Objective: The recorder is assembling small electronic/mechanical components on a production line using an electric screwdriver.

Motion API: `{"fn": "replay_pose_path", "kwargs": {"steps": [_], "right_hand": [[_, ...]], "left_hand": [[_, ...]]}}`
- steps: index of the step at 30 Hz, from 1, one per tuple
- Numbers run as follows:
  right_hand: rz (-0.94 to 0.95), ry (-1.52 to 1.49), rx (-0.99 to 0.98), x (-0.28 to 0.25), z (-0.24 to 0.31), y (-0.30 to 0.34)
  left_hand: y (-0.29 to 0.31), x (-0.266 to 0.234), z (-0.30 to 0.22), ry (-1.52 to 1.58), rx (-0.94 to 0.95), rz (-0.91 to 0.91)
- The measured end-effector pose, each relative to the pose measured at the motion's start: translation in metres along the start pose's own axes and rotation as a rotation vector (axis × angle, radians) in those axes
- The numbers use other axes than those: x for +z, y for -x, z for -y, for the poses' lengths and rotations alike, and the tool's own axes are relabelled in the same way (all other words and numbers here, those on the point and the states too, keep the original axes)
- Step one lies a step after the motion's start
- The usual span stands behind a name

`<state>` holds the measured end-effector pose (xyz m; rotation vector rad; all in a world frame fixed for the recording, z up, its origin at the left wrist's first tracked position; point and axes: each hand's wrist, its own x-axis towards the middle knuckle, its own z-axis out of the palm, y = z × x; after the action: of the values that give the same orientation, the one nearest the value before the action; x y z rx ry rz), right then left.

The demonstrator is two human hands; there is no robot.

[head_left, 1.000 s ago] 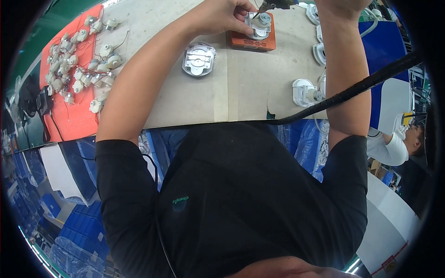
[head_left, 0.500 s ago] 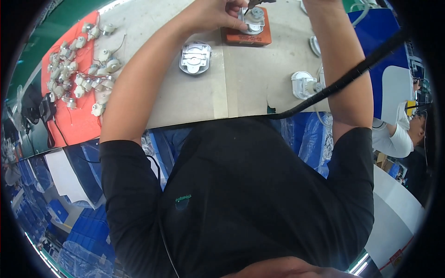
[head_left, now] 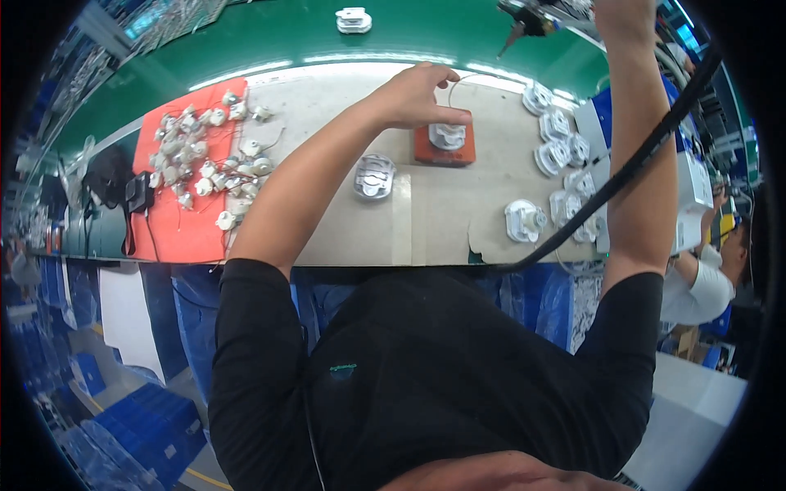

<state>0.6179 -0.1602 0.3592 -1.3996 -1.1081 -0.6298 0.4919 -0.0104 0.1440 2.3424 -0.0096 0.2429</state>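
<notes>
My left hand (head_left: 416, 96) reaches over the orange block (head_left: 452, 155) with thumb and fingers spread apart. On that block sits a round white plastic part (head_left: 447, 137), which the thumb partly covers. I cannot tell whether the thumb touches it. A thin wire (head_left: 453, 94) rises beside the fingertips. My right hand (head_left: 626, 18) is at the top edge, with its fingers cut off from view. Left of it, a dark pointed tool (head_left: 530, 20) is in the air over the green surface. Another white part (head_left: 375, 177) lies near my left forearm.
Many small wired white pieces (head_left: 184, 151) lie on a red sheet (head_left: 147, 233) at left. Several white assemblies (head_left: 554, 155) stand at right. A black sleeved cable (head_left: 622, 180) crosses there. One white part (head_left: 353, 20) rests on the green surface (head_left: 270, 41); a co-worker (head_left: 696, 286) is at far right.
The view has shifted, showing more of the far side. The pointed tool has moved from the orange block to the right. My left fingers have come away from the white part and spread.
</notes>
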Motion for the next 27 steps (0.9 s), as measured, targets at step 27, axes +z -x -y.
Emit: {"fn": "replay_pose_path", "kwargs": {"steps": [27], "right_hand": [[1.010,0.248,0.621,0.000,-0.109,0.163]], "left_hand": [[0.009,-0.033,-0.011,-0.095,0.241,0.042]]}}
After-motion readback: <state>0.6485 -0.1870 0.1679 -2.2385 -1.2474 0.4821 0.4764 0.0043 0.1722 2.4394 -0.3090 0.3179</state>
